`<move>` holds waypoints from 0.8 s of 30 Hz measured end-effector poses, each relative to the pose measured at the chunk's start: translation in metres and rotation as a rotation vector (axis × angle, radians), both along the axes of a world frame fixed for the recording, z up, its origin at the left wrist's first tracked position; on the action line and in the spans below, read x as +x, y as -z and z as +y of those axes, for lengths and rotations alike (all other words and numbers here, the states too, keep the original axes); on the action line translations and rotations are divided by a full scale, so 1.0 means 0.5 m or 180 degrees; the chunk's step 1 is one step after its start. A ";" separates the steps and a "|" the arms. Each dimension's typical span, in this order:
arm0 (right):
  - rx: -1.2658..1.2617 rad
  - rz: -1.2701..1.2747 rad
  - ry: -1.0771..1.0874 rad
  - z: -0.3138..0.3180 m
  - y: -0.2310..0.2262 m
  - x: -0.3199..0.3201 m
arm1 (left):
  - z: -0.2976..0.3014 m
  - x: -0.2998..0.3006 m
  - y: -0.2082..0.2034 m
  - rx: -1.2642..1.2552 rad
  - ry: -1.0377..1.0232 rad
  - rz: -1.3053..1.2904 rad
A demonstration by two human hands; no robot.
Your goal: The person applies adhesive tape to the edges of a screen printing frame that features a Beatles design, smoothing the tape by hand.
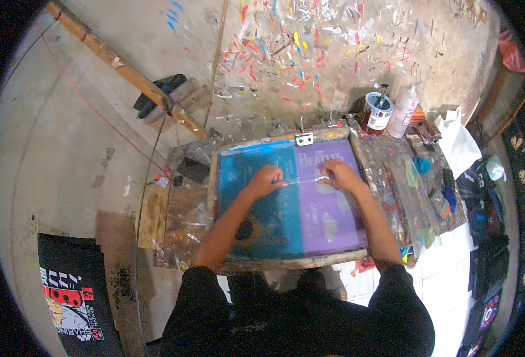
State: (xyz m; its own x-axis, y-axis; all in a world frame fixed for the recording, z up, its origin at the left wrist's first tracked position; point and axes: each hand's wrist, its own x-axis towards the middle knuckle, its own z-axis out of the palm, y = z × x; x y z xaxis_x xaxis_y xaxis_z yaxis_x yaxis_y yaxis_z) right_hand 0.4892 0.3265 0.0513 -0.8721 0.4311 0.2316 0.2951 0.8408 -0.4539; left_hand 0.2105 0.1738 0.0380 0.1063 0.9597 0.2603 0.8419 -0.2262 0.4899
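- Head view: the screen-printing frame (286, 199) lies flat on the paint-smeared table (393, 178).
- Left hand (266, 180) and right hand (339, 174) rest mid-frame, fingers curled, pinching a clear strip of tape (303, 179).
- Risk: uneven pulling could wrinkle the strip or shift the frame toward the paint can (378, 111) behind it.

Even, moderate light; sharp around both hands (301, 178). Brightest right of them; dim left. Fisheye bending, black vignette at rim.
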 end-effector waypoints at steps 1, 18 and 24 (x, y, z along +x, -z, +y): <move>-0.0003 0.0006 -0.0001 -0.001 -0.004 0.004 | -0.003 -0.005 -0.002 0.0047 0.0180 -0.0029; -0.0066 0.0336 -0.0491 0.024 0.028 0.014 | 0.007 -0.017 -0.023 -0.0556 0.0564 -0.0187; -0.0246 0.0095 -0.0415 -0.010 -0.024 0.007 | -0.015 -0.020 -0.040 -0.0515 0.0403 0.0034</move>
State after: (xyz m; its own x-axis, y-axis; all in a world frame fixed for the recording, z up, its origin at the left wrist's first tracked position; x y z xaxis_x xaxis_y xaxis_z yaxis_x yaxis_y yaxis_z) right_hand 0.4929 0.3217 0.0633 -0.9151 0.3321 0.2287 0.1711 0.8333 -0.5257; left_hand 0.2007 0.1662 0.0579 0.2308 0.9676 0.1021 0.8171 -0.2497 0.5196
